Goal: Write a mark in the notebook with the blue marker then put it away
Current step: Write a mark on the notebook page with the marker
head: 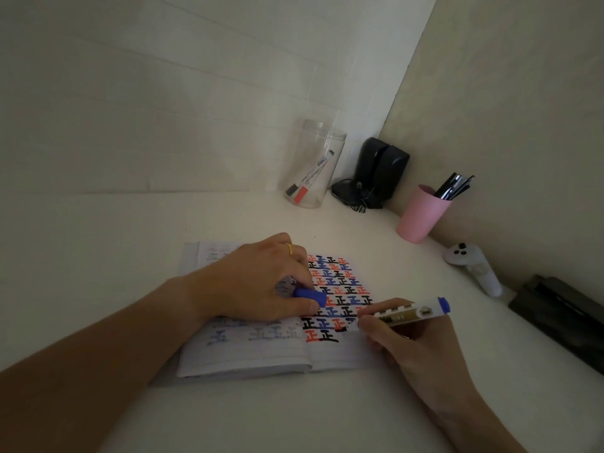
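**Writing the mark, cap parked in the other hand**

Pinching the white-barrelled blue marker (403, 313) in a writing grip, your right hand (415, 341) has closed its fingers around the front half of the barrel, close to the nib, which gives you the fine control a small stroke needs. The blue end plug points up and away to the right, so the barrel leans back over your knuckles and the tip meets the paper at the end of the lower rows of characters; whether the nib is pressing or only just above the page is too small to tell.

Your left hand (261, 282) lies flat on the open white paper notebook (248, 358), across its centre fold, holding the pages down so they do not lift under the pen. That same hand is closed on the blue marker cap (310, 295), pinched between thumb and forefinger. Keeping it there means, by my reading, that recapping takes no search once the stroke is done.

The right-hand page is already thick with red, blue and black tally characters, so the free space lies at the bottom.

Farther back, the clear plastic jar (315, 165) holds two other markers, and looks like where this one belongs. It stands well apart from the notebook, near the pink cup (420, 215) of pens.
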